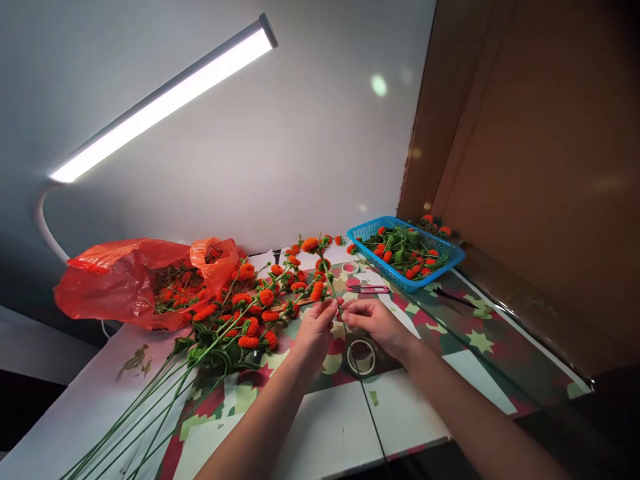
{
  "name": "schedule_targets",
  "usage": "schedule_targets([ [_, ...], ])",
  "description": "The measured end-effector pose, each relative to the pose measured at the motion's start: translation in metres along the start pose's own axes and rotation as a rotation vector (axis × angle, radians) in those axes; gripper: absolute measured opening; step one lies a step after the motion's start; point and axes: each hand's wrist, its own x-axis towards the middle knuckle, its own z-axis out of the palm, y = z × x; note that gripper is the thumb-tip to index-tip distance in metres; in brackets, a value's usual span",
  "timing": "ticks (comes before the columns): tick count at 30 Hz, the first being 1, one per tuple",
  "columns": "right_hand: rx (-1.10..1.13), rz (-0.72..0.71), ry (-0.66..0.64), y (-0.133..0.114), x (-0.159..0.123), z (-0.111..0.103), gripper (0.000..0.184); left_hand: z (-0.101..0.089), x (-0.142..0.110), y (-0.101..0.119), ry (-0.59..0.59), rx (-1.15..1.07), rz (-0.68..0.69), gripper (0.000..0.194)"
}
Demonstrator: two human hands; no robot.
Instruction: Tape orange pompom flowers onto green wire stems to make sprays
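Observation:
Between my hands stands a flower stem [331, 283], tilted, with fuzzy orange blooms and green leaves near its top. Its thin lower end runs down toward the table's front edge. My left hand [320, 325] pinches the stem from the left, thumb and fingers together. From the right, my right hand [373, 321] closes its fingertips on the same stem, just beside the left fingertips. Below the hands lies a roll of tape [361, 341], partly crossed by the stem. Many similar orange flowers [267, 297] are heaped to the left, their long green stems pointing to the front left.
A red plastic bag [105, 280] of orange flowers stands at the left. At the back right is a blue basket [411, 285] with more flowers. Pink-handled snips [367, 289] and a second tape roll [350, 268] lie behind my hands. A lit lamp [165, 100] hangs overhead.

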Motion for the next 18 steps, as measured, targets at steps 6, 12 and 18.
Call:
schedule_targets([
  [6, -0.112, -0.068, 0.174, -0.0024, -0.0004, 0.0024, 0.021, -0.0113, 0.0030, 0.0027, -0.024, 0.256, 0.140, 0.021],
  [12, -0.132, -0.014, 0.135, -0.0038, -0.0023, 0.0039, 0.020, -0.0101, 0.0032, 0.0023, -0.014, 0.271, 0.109, 0.023],
  [18, -0.171, 0.083, 0.136, -0.0051, -0.0033, 0.0047, 0.020, -0.0075, 0.0013, -0.0004, 0.054, 0.259, 0.030, 0.028],
])
